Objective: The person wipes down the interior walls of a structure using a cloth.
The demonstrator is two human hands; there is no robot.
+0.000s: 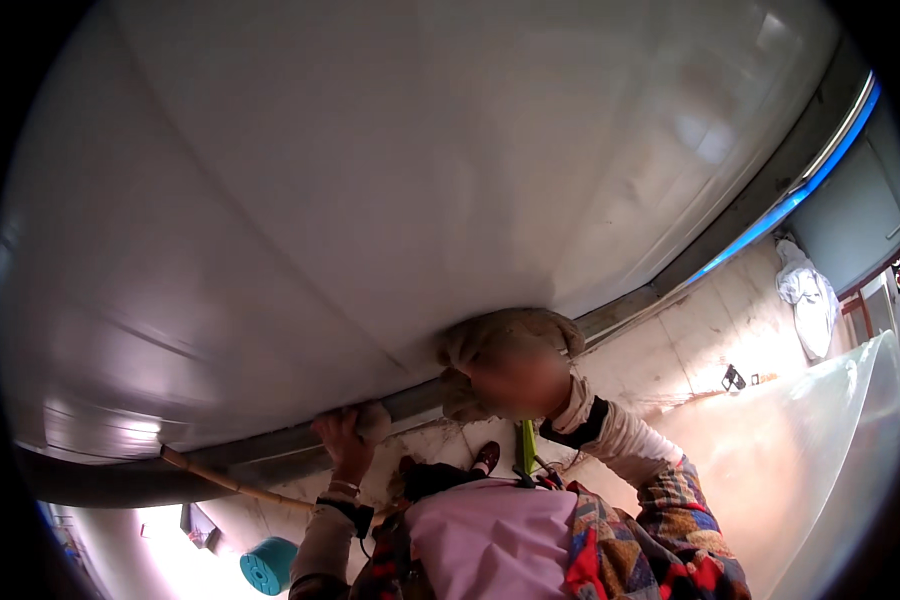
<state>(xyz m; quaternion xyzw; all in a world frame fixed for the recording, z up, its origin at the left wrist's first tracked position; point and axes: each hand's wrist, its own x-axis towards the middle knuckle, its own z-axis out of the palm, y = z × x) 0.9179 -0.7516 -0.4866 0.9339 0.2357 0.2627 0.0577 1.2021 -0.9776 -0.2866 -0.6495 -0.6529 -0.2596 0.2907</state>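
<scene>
A wide, glossy grey sheet surface (300, 200) fills the upper view, with a dark grey rim along its near side. At that near edge, a bunched brown cloth (530, 322) lies on the sheet and hangs a little over the rim. My right hand (522, 382) is pressed into this cloth and closed on it; a blur covers most of its fingers. Further left, my left hand (342, 440) is at the rim with its fingers bent. Against it shows a pale rounded lump (373, 422), too unclear to name.
A thin wooden stick (230, 482) slants beneath the rim at left. On the floor stands a teal round container (268, 566). To the right are a curved translucent sheet (820, 440), a white plastic bag (808, 295) and a blue strip (790, 205) along the rim.
</scene>
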